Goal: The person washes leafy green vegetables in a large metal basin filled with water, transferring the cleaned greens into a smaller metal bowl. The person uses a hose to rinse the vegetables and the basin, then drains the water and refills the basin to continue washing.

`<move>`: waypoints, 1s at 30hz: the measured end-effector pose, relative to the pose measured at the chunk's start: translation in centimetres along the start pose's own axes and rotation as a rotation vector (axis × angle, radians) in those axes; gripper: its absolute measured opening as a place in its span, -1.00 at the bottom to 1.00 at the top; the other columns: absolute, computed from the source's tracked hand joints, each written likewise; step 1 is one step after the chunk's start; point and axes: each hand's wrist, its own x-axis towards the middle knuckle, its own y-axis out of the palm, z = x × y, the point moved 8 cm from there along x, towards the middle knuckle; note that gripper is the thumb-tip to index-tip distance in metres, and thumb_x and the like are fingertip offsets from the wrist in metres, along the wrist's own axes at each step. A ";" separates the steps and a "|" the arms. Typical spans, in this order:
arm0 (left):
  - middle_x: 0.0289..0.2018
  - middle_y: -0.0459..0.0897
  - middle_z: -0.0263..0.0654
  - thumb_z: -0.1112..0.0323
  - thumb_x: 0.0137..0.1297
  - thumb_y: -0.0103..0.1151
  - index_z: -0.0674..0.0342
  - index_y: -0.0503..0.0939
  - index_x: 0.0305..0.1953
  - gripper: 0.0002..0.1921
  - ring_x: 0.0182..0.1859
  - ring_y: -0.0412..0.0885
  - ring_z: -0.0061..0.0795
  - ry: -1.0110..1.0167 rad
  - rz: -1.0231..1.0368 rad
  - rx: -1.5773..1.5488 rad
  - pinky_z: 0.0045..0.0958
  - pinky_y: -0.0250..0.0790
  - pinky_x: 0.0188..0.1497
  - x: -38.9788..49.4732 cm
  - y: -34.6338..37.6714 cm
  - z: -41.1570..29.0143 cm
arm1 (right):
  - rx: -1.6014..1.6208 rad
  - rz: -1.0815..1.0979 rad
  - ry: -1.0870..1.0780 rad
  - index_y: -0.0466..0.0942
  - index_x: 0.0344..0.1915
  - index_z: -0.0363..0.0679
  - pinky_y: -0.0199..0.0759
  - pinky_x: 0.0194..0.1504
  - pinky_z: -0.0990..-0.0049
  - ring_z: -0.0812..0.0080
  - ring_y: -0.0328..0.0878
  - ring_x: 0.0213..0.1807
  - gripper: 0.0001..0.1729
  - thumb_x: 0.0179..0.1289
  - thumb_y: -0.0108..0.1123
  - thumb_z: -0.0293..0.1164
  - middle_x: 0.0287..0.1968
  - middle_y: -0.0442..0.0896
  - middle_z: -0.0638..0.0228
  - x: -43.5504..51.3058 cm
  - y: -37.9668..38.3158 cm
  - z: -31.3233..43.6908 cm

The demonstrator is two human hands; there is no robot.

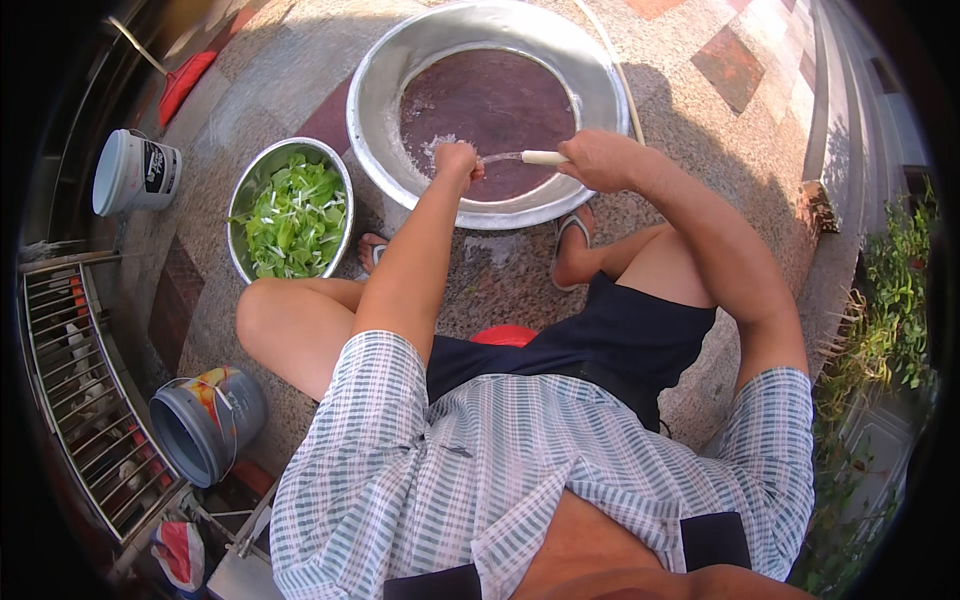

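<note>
My right hand (600,161) grips a pale hose (544,157) near its end, over the near right part of a large round metal basin (375,154). A thin stream of water (500,157) runs from the hose leftward to my left hand (456,163). That hand is curled into a loose fist above the basin, and I see nothing held in it. Water splashes just beyond it. The basin's middle looks dark reddish brown. To the left stands a smaller metal bowl (346,225), filled with cut green leaves with white stalks (296,214).
Two lidless plastic buckets, a white one (161,176) and a grey one (247,412), stand left. Beyond are a red dustpan (184,82) and a metal rack (97,405). Plants (892,300) edge the right side. I sit low on a red seat (504,335) over a stone-patterned floor (495,300).
</note>
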 end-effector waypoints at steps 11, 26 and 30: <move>-0.33 0.73 0.14 0.05 0.45 0.00 0.39 0.70 -0.34 -0.53 -0.21 0.73 0.12 0.665 -0.022 0.883 -0.07 0.55 -0.07 -3.0 2.6 -3.9 | -0.038 0.034 0.114 0.68 -0.16 -0.31 0.59 -0.06 0.07 -0.07 0.71 -0.13 -0.68 0.39 0.13 -0.27 -0.19 0.73 -0.05 2.3 0.6 -1.9; -0.53 0.52 -0.08 0.15 0.20 0.17 0.24 0.51 -0.11 -0.67 -0.54 0.57 -0.20 -0.333 -0.720 -0.760 -0.16 0.42 -0.54 -3.1 -26.3 12.3 | 0.127 -0.129 0.205 0.63 -0.25 -0.46 0.55 -0.20 0.06 -0.17 0.67 -0.27 -0.64 0.42 0.17 -0.30 -0.39 0.67 -0.19 2.3 -2.3 -8.2; 0.02 0.46 0.05 -0.25 0.20 0.16 0.19 0.32 0.23 -0.25 -0.01 0.55 -0.07 -0.426 -0.567 -1.035 -0.07 0.43 -0.04 -1.4 -30.6 17.2 | 0.212 -0.065 0.287 0.64 -0.17 -0.44 0.56 -0.30 0.09 -0.11 0.66 -0.40 -0.64 0.45 0.14 -0.29 -0.43 0.66 -0.15 2.7 -3.9 -5.0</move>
